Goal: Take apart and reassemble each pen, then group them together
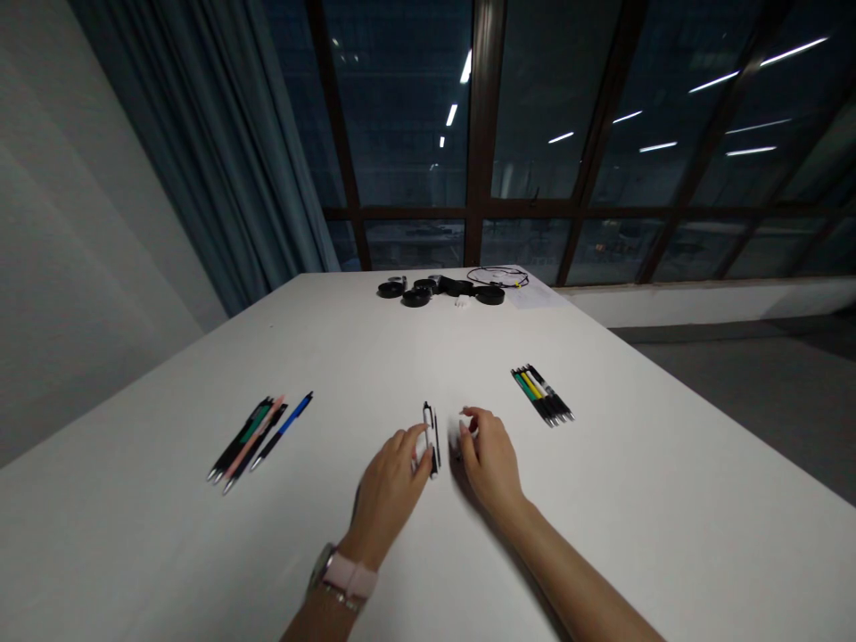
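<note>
A white and black pen [429, 436] lies near the middle of the worktop [374, 357], roughly lengthwise to the person, beside a thin dark strip that is too blurred to identify. The left hand [391, 468] is at the pen's left side, with the forefinger and thumb touching the barrel, one farther along it than the other; whether they pinch it or merely rest against it, one cannot tell. The right hand [493, 455] is just to the right of the pen, apart from it, with the thumb and forefinger curved towards each other and a small gap between their tips. A watch with a pink strap [351, 575] and a bracelet [342, 599] circle the left wrist.

To the left lies a slanting bunch of pens, among them a pink pen [255, 437] and dark ones with some green; a blue pen [283, 430] lies just right of the bunch. To the right, a neat row of pens [541, 395] shows green, yellow, white and black barrels, side by side.

At the far end are black rolls [415, 299], a small white object [462, 302], and a looped black cable [512, 285] by a sheet of paper [539, 297]. Beyond stand a blue curtain [220, 134] and dark windows [407, 98] reflecting lights.
</note>
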The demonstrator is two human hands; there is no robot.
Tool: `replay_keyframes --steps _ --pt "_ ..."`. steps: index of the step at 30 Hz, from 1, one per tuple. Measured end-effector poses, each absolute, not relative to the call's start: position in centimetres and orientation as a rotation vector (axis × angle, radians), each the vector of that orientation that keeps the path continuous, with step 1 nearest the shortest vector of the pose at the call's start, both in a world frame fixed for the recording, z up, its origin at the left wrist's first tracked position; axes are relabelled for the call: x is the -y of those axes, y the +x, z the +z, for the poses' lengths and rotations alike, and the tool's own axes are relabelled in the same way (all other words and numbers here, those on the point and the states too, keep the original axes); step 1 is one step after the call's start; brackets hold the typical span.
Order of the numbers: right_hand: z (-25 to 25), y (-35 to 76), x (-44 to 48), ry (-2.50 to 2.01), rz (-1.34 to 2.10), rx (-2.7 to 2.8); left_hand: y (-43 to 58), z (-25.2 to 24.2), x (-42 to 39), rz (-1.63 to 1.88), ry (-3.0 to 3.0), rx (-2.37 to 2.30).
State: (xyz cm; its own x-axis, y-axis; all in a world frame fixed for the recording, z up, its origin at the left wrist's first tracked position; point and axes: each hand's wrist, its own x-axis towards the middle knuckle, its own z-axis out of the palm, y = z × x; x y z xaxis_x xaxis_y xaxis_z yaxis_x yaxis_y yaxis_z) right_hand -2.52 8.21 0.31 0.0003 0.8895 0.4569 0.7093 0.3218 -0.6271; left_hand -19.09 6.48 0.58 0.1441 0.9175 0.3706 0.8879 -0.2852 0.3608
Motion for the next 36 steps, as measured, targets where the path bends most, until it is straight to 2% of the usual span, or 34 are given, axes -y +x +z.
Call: replay_keyframes --steps 11,24,36 --pt "0.2 -2.6 -7.9 -1.332 0.397 1.686 -19.5 1.0 -6.5 0.681 2.286 -1.771" --pt "1.8 -5.7 -6.7 -1.442 -0.08 2.36 -19.9 0.5 -6.8 0.716 2.197 -1.934" --pt "1.9 -6.4 -7.0 -1.514 -0.08 2.4 -20.1 1.6 -6.5 0.401 2.163 -2.14"
